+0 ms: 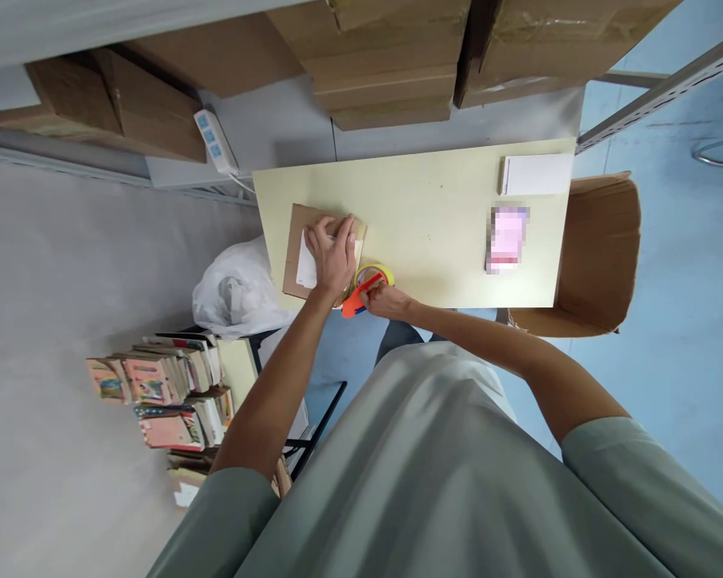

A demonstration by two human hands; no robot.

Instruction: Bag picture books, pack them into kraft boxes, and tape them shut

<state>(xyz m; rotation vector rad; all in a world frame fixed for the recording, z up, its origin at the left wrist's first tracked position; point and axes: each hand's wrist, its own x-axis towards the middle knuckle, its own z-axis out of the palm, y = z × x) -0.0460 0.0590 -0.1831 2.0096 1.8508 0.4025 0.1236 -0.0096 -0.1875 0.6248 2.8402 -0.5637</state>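
A small brown cardboard parcel (295,241) lies near the left end of the pale yellow table, a white label (305,267) on its top. My left hand (336,253) rests on the parcel with its fingers spread over the top. In my right hand (386,301) is an orange tape dispenser (353,304) carrying a yellow-edged roll of tape. The fingers are wrapped around it at the parcel's right front corner, by the table's near edge. Whether tape runs from the dispenser onto the parcel cannot be made out.
On the table's right end are a white flat box (536,174) and a blurred pink item (506,238). An open carton (602,249) stands beyond that end. Large cartons (391,72) line the back, near a power strip (214,140). A white plastic bag (234,289) and stacked books (174,385) sit left.
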